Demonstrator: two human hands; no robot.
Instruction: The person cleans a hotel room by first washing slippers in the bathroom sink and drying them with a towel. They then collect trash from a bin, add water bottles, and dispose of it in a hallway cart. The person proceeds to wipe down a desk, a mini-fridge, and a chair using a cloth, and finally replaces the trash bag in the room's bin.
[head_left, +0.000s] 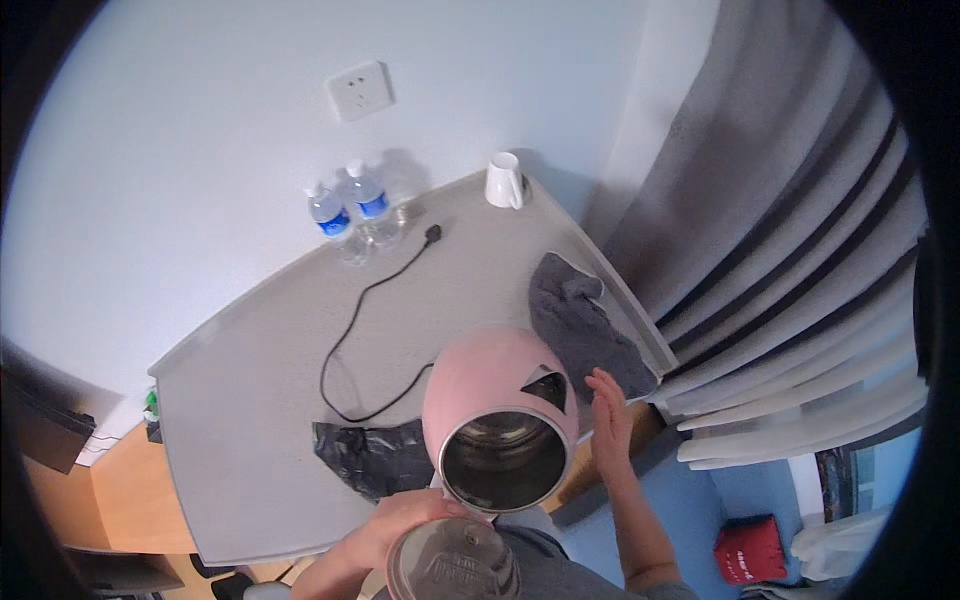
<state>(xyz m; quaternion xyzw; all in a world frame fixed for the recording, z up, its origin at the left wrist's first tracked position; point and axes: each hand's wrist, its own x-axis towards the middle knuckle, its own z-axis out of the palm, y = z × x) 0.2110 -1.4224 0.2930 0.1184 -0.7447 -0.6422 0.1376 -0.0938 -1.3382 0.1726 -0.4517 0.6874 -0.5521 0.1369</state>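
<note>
A pink electric kettle (490,375) is tilted above the near part of the grey tabletop (240,400), its open mouth facing me and its metal inside showing. Its round lid (455,562) stands swung back toward me. My left hand (405,522) is closed at the kettle's handle side, partly covered by the lid. Beside the kettle's spout, my right hand (612,425) is held up with fingers stretched out, holding nothing. A black power cord (350,325) loops over the tabletop and passes behind the kettle; its plug (433,234) lies loose.
Two water bottles (365,200) and a white mug (504,182) stand along the back edge, below a wall socket (360,91). A dark grey cloth (580,320) lies at right, a black plastic bag (370,455) left of the kettle. Grey curtains (760,170) hang at right.
</note>
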